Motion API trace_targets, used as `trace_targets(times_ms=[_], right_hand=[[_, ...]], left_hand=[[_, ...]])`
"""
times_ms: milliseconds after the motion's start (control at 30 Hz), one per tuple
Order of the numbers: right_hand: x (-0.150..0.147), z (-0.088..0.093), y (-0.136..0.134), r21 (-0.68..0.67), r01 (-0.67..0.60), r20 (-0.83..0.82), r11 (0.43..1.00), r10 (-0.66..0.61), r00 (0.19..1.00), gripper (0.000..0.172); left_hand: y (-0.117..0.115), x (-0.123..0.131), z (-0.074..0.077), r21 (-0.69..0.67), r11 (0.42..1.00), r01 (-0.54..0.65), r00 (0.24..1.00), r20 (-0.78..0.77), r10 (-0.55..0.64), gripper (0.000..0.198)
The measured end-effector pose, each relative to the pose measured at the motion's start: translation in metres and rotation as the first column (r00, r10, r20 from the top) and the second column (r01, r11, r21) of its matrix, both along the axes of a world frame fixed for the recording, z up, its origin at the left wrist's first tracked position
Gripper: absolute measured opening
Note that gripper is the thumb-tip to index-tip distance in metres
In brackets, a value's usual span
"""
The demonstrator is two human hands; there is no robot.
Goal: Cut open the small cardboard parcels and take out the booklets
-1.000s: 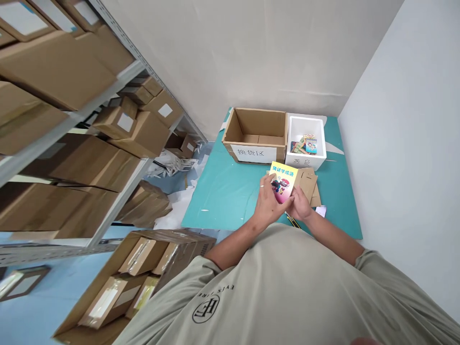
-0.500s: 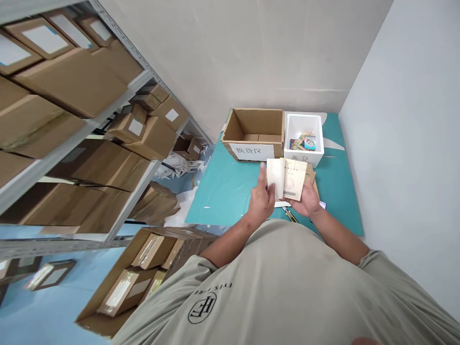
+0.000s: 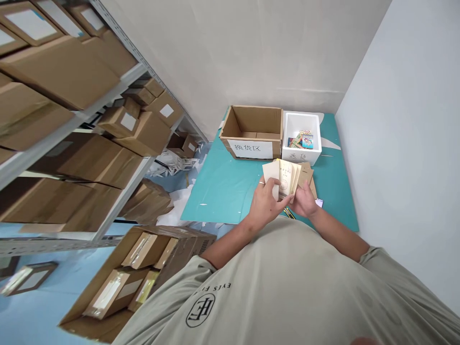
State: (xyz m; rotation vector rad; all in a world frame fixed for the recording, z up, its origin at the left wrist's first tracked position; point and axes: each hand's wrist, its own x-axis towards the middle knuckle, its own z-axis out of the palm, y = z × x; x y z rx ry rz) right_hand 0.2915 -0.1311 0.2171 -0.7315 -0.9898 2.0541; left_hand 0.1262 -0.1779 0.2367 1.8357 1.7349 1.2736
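Both my hands hold a small cream-paged booklet point(image 3: 283, 176) over the teal mat point(image 3: 230, 187). Its pages are fanned apart. My left hand point(image 3: 265, 203) grips the left side, thumb across the pages, a ring on one finger. My right hand point(image 3: 304, 201) grips the right side from below. Flat cardboard pieces point(image 3: 308, 175) lie on the mat just behind the booklet. Pencils point(image 3: 288, 213) show under my hands.
An open brown carton point(image 3: 251, 130) with a white label stands at the mat's far end, beside a white foam box point(image 3: 301, 143) holding colourful booklets. Shelves of cartons point(image 3: 72, 120) fill the left. An open carton of packages point(image 3: 136, 273) sits near my left elbow. Walls close the right.
The booklet showed its yellow cover a second ago, then was turned to its pale back with a barcode; now its pages are fanned open between both hands.
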Motion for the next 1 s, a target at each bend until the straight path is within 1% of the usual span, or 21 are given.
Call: trace_targets(times_ms=[100,167,200,267,333,400,500,633,700,800,867,933,1000], right_hand=[[0.0,0.002,-0.003,-0.021,0.025,0.005,0.999,-0.025,1.0,0.087],[0.0,0.002,-0.005,-0.036,0.036,-0.001,0.999,-0.036,0.999,0.084],[0.002,0.001,-0.005,-0.044,0.033,-0.007,0.998,-0.033,0.999,0.082],[0.006,-0.001,-0.006,-0.064,0.012,-0.021,0.998,-0.013,1.0,0.078],[0.012,-0.003,-0.006,-0.085,-0.018,-0.035,0.996,0.015,0.999,0.073],[0.017,-0.005,-0.008,-0.1,-0.041,-0.049,0.994,0.036,0.998,0.07],[0.021,-0.008,-0.011,-0.111,-0.056,-0.056,0.992,0.05,0.997,0.068],[0.026,-0.009,-0.014,-0.111,-0.015,-0.048,0.994,0.01,0.999,0.063],[0.03,-0.01,-0.014,-0.106,0.004,-0.052,0.994,-0.01,0.999,0.061],[0.037,-0.009,-0.013,-0.095,0.001,-0.071,0.996,-0.007,0.997,0.06],[0.04,-0.009,-0.011,-0.087,-0.006,-0.076,0.996,0.0,0.997,0.061],[0.04,-0.008,-0.01,-0.08,-0.006,-0.071,0.997,0.001,0.998,0.063],[0.037,-0.008,-0.01,-0.072,0.001,-0.06,0.997,-0.005,0.998,0.067]], left_hand=[[-0.005,-0.002,0.006,-0.005,1.0,0.01,0.998,0.069,-0.01,0.028],[-0.006,-0.006,0.009,-0.026,0.999,0.019,0.989,0.146,-0.015,0.016],[-0.007,-0.008,0.011,-0.041,0.999,0.022,0.98,0.2,-0.013,0.02],[-0.007,-0.013,0.012,-0.073,0.997,0.018,0.941,0.338,0.008,0.038],[-0.008,-0.017,0.013,-0.097,0.995,-0.001,0.879,0.475,0.047,0.052],[-0.01,-0.02,0.013,-0.107,0.994,-0.027,0.826,0.558,0.083,0.061],[-0.013,-0.022,0.012,-0.109,0.993,-0.048,0.806,0.582,0.103,0.066],[-0.016,-0.021,0.01,-0.109,0.993,-0.052,0.792,0.601,0.108,0.069],[-0.017,-0.02,0.008,-0.112,0.993,-0.035,0.773,0.627,0.098,0.072],[-0.017,-0.017,0.005,-0.117,0.993,0.003,0.745,0.663,0.076,0.076],[-0.017,-0.015,0.003,-0.116,0.993,0.015,0.731,0.679,0.069,0.072],[-0.018,-0.012,0.001,-0.114,0.993,-0.002,0.728,0.681,0.08,0.062],[-0.021,-0.008,0.001,-0.099,0.994,-0.056,0.761,0.64,0.107,0.057]])
